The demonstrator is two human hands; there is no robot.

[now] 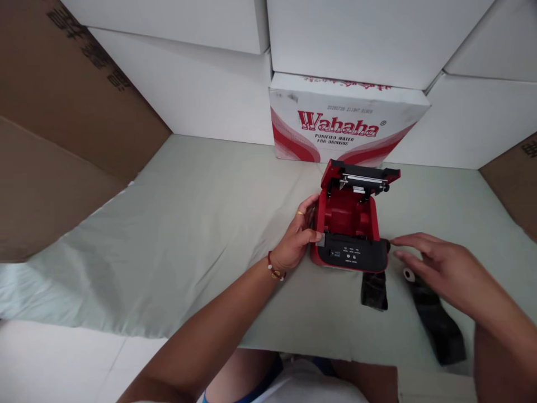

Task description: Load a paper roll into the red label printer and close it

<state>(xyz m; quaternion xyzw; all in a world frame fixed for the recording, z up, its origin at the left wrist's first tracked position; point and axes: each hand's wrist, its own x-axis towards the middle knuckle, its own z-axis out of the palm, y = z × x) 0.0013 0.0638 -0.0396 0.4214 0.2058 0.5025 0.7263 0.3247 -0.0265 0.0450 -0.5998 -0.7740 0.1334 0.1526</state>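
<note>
Surface: a pale green cloth, bordered by brown cardboard at left and white boxes at the far side.
Left hand: the left hand is curled around the left wall of an open, boxy red-and-black plastic device, presumably to keep it steady.
Device: placed right of centre; its black panel is pointed near, its long axis is run near to far, and its hinged lid is raised at the far end, so the interior is exposed.
Right hand: the right hand is half open, apparently gripping nothing; fingertips are held at the near right corner, contact uncertain.
Far right: a glossy black strip with a white-ended core is laid beneath.
</note>
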